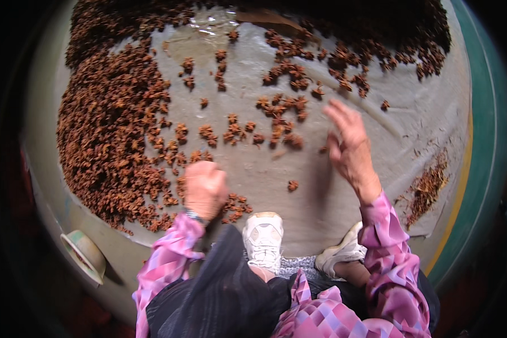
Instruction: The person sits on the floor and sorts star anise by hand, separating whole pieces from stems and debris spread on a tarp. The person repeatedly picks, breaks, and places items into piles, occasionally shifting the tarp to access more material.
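My left hand point(205, 188), wearing a metal-banded watch point(194, 215), is curled with its knuckles up, low over the inner edge of a broad heap of star anise point(114, 122). Its fingertips are out of sight beneath it, so whether it holds anything is hidden. A small cluster of star anise point(236, 208) lies just right of its wrist. My right hand point(350, 150) hovers with fingers apart and nothing visible in it, to the right of a loose patch of star anise point(283, 110). One single star anise point(293, 185) lies between my hands.
Everything rests on a grey sheet point(253, 177) on the floor. A darker heap point(384, 25) spans the far side, near clear plastic point(213, 21). Stem debris point(429, 186) lies right, a tipped bowl point(84, 255) left. My white shoes point(263, 236) stand at the sheet's near edge.
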Action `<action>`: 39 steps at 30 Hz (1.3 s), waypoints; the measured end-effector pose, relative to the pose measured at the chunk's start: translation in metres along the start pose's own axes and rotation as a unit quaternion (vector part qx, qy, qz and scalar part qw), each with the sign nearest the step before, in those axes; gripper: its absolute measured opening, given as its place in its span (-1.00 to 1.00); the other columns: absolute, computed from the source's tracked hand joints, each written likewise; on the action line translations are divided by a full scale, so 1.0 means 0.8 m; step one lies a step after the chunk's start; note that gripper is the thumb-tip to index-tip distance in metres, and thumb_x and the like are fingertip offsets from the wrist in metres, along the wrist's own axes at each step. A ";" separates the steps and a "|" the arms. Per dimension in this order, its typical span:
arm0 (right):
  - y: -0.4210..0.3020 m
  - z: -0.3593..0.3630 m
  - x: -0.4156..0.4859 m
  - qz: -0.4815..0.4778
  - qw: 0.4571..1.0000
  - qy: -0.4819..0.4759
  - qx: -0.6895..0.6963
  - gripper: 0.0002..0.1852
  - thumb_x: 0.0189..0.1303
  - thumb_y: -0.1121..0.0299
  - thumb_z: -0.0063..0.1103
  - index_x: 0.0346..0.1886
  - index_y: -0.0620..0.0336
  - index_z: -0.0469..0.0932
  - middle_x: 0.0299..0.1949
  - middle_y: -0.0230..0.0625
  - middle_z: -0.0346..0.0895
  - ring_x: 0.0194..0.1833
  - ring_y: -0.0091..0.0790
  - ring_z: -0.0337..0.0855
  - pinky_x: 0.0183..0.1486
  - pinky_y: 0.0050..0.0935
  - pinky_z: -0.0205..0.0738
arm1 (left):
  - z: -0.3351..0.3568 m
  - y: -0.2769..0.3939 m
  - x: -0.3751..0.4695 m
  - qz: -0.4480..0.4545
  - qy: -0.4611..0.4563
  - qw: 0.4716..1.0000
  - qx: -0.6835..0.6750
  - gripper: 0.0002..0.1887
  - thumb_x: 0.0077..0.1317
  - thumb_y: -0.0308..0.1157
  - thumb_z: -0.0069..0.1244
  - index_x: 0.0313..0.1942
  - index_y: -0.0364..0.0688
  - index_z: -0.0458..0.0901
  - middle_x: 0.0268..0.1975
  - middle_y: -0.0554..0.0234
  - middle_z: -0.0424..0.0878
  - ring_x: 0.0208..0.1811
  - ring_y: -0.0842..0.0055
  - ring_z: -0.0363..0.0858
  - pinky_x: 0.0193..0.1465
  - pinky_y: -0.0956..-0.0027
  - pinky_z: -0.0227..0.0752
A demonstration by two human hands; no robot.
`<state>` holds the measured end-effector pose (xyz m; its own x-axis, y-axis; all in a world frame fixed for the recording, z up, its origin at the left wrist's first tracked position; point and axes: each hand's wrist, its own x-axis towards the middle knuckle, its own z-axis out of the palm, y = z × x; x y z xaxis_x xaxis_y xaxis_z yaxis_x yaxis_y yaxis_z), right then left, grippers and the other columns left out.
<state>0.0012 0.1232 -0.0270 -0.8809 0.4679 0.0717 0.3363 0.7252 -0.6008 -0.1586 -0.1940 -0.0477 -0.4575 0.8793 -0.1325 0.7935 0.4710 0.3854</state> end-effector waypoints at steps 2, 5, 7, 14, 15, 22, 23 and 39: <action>0.040 -0.006 0.023 0.027 0.994 0.097 -0.053 -0.52 0.17 0.64 0.05 0.18 0.14 0.55 0.22 -0.08 0.56 0.21 -0.01 0.55 0.29 -0.19 0.48 | -0.018 -0.009 0.002 0.014 0.095 0.989 0.116 -0.81 -0.10 -0.42 0.16 -0.41 -0.18 0.59 -0.23 0.20 0.56 -0.11 0.27 0.54 -0.02 0.15 0.38; 0.026 -0.014 0.056 0.051 0.996 0.071 -0.030 -0.60 0.24 0.56 0.16 0.17 0.13 0.57 0.23 -0.09 0.55 0.24 -0.04 0.52 0.34 -0.20 0.42 | -0.021 0.024 0.011 0.059 0.131 0.989 0.037 -0.85 -0.04 -0.38 0.19 -0.45 -0.17 0.60 -0.31 0.20 0.60 -0.23 0.26 0.58 -0.15 0.16 0.44; -0.015 0.005 0.071 -0.016 0.997 0.057 -0.053 -0.59 0.22 0.54 0.22 0.17 0.12 0.58 0.25 -0.10 0.53 0.28 -0.03 0.48 0.36 -0.18 0.40 | -0.022 0.051 -0.003 0.093 0.074 0.990 -0.072 -0.87 -0.02 -0.43 0.20 -0.47 -0.21 0.59 -0.38 0.18 0.60 -0.33 0.24 0.61 -0.32 0.16 0.45; -0.046 0.085 0.049 -0.069 0.992 -0.097 -0.047 -0.41 0.18 0.62 0.11 0.33 0.03 0.50 0.43 -0.11 0.36 0.46 0.05 0.28 0.51 -0.11 0.20 | 0.047 0.131 -0.046 0.221 -0.043 0.941 -0.251 -0.85 0.11 -0.40 0.21 -0.41 -0.13 0.54 -0.32 0.29 0.53 -0.30 0.37 0.57 -0.25 0.28 0.44; -0.074 0.076 0.042 -0.127 0.984 -0.121 0.002 -0.43 0.21 0.65 0.06 0.32 0.05 0.53 0.43 -0.13 0.38 0.47 -0.04 0.30 0.51 -0.16 0.21 | 0.051 0.128 -0.054 0.223 -0.046 0.940 -0.254 -0.85 0.12 -0.40 0.21 -0.40 -0.13 0.55 -0.32 0.29 0.55 -0.29 0.38 0.58 -0.24 0.28 0.44; 0.119 -0.007 0.054 0.049 0.976 0.174 -0.123 -0.66 0.49 0.21 0.13 0.21 0.08 0.62 0.29 -0.19 0.53 0.31 -0.10 0.46 0.41 -0.19 0.31 | 0.014 0.092 -0.052 0.055 0.137 0.975 -0.165 -0.91 0.10 -0.43 0.21 -0.42 -0.19 0.65 -0.31 0.25 0.68 -0.25 0.39 0.68 -0.20 0.28 0.49; 0.091 -0.011 0.063 0.041 0.976 0.173 -0.126 -0.67 0.48 0.20 0.15 0.19 0.08 0.64 0.28 -0.20 0.54 0.27 -0.11 0.50 0.38 -0.21 0.34 | 0.004 0.076 -0.048 -0.028 0.171 0.974 -0.146 -0.93 0.17 -0.42 0.16 -0.40 -0.20 0.65 -0.34 0.20 0.67 -0.28 0.34 0.68 -0.26 0.23 0.49; -0.251 -0.049 -0.004 -0.137 0.778 -0.263 0.553 -0.89 0.33 0.52 0.13 -0.27 0.32 0.64 -0.39 -0.30 0.61 -0.45 -0.28 0.62 -0.35 -0.35 0.48 | -0.008 -0.010 -0.027 -0.275 0.191 0.940 -0.059 -0.84 0.24 -0.42 0.23 -0.24 -0.13 0.59 -0.16 0.27 0.59 -0.09 0.25 0.62 -0.12 0.16 0.55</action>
<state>-0.0507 -0.0040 0.1247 -0.9816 -0.1102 0.1561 -0.1240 -0.2544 -0.9591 -0.1578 -0.2171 -0.0420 -0.9146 0.4042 -0.0125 0.3544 0.8159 0.4570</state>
